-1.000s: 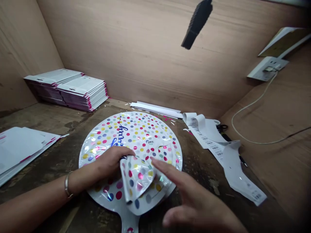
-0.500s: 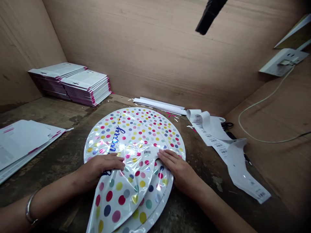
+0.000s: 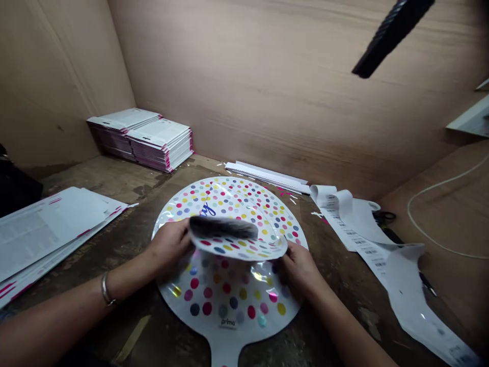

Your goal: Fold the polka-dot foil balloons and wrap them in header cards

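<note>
A flat, uninflated foil balloon (image 3: 229, 303), white with coloured dots, lies on the table before me, its neck pointing toward me and the word "prima" printed above it. A dotted foil flap (image 3: 244, 250) with a dark, shiny inside stands bent up across its middle. My left hand (image 3: 170, 247) is closed on the flap's left end, fingers partly hidden behind it. At the right end my right hand (image 3: 301, 265) pinches the edge, thumb on top. Part of blue lettering shows beyond the flap. Whether the flap is a second balloon, I cannot tell.
Stacked white cards (image 3: 156, 137) with pink edges stand at the back left. More printed cards (image 3: 49, 219) lie at the left. White strips (image 3: 267, 176) rest by the back wall. A curling barcode label strip (image 3: 367, 244) and black scissors (image 3: 384, 216) lie at the right.
The folded dotted foil has been lifted and bent up between both hands. The neck end now lies straight toward me. Both hands went from resting on the foil to gripping it. The view has shifted left.
</note>
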### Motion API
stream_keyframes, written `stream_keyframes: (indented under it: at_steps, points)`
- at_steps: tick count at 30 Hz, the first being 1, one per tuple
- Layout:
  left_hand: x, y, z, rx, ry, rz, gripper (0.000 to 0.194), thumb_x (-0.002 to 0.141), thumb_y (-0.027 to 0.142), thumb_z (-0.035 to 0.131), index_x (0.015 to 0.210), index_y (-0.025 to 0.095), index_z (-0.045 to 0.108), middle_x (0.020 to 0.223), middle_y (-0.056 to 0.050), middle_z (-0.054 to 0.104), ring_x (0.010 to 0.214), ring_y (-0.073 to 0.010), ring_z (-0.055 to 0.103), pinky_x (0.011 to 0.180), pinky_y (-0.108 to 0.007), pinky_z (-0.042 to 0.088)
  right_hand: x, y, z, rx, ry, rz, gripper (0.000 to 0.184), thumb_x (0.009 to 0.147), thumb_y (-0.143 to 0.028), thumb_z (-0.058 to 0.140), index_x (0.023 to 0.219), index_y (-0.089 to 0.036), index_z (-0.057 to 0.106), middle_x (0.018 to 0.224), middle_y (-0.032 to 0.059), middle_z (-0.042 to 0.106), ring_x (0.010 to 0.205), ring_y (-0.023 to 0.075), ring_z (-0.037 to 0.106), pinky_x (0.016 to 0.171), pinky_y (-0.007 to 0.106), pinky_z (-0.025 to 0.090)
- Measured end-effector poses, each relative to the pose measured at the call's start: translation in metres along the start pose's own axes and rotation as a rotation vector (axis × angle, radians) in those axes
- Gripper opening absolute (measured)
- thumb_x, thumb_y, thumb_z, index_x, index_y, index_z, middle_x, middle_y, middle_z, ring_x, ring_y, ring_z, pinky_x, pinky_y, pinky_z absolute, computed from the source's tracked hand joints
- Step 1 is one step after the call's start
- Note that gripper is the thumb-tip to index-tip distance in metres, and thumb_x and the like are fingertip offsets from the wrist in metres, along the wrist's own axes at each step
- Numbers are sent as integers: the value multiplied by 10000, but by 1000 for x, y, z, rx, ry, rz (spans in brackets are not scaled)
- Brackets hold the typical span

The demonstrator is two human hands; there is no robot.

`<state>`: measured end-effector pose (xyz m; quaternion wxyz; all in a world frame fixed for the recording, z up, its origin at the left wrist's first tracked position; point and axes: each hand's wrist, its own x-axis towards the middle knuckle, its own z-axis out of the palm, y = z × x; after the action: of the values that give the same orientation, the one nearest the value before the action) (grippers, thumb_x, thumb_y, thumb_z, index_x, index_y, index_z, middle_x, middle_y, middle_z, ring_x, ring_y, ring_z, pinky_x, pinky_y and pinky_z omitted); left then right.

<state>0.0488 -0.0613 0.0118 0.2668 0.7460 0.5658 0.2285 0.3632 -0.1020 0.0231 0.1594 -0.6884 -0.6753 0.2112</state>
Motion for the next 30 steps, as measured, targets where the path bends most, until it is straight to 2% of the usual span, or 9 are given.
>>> stream_keyframes:
  at_steps: [4,8,11,15,18,20,22,24,30]
  points:
    - [9,3,4,85,35,-28,227,869,329,423,794,210,602,763,-28,671,752,-205,616,653,-274,420,6,-8,7,-209,97,63,300,891,-358,369,824,-204,618,772,38,694,720,187,626,597,245,405]
    - [4,4,9,139,50,-12,254,876,388,451,1033,207,533,720,-13,644,715,-211,611,624,-281,402,6,-13,14,-346,159,133,330,905,-367,345,742,-194,575,669,83,654,633,208,596,543,272,333]
    - [-1,5,12,195,80,24,286,870,330,469,1119,187,468,757,-21,637,763,-217,615,681,-302,415,7,-15,16,-395,168,140,337,910,-364,335,710,-200,551,658,85,645,619,209,587,538,278,317]
    - [-1,4,15,139,104,-2,335,877,294,449,1190,184,407,715,-1,619,749,-210,612,713,-315,429,8,-15,17,-436,170,135,328,914,-365,328,753,-204,564,688,84,658,634,214,599,539,281,316]
    - [-1,0,16,138,118,75,440,875,315,467,1290,196,384,797,-21,628,788,-207,599,753,-326,430,8,-15,18,-471,152,154,333,925,-365,306,799,-206,571,711,81,667,655,212,613,541,276,317]
    - [-1,-1,16,169,95,103,360,879,293,459,1231,227,487,833,-35,633,800,-208,591,747,-322,425,8,-15,18,-486,137,176,327,926,-367,309,811,-208,571,721,77,671,665,209,619,539,271,317]
    - [-1,0,16,181,71,122,248,886,233,430,1063,245,604,830,-34,643,797,-198,589,728,-303,417,9,-15,19,-494,131,191,317,923,-369,320,815,-209,572,718,73,671,668,207,621,536,266,315]
    - [-1,2,16,201,63,146,247,887,179,409,947,246,639,805,-23,653,786,-186,589,719,-286,410,11,-16,18,-504,125,195,316,921,-377,324,818,-210,572,715,73,671,670,209,622,534,267,309]
    - [-2,5,17,465,35,179,245,887,198,433,999,236,647,789,-56,673,784,-237,592,725,-351,407,19,-14,13,-537,92,167,310,916,-388,334,823,-212,571,727,80,672,689,231,629,531,276,300]
